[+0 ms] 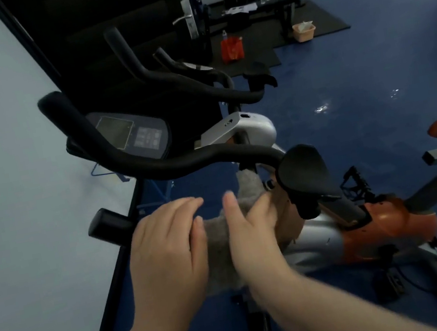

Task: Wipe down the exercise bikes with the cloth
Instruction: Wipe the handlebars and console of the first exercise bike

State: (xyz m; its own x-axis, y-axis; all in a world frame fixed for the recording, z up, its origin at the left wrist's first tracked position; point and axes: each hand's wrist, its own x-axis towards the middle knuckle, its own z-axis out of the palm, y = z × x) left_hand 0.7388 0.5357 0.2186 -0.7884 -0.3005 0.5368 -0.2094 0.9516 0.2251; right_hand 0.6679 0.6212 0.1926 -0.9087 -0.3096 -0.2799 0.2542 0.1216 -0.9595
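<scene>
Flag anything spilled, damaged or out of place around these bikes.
Shiny patches that look wet lie on the blue floor right of the bikes, possibly spilled liquid. Otherwise both hands hold the grey cloth; nothing looks damaged.

A grey cloth (pixel 219 241) lies beside an exercise bike (pixel 340 234) with an orange and silver body, black handlebars (pixel 181 160) and a black seat (pixel 305 176). Beneath the bike, the floor (pixel 369 65) is deep blue. Far behind it stand a red bag (pixel 232 49) and a beige basket (pixel 303 31).
</scene>
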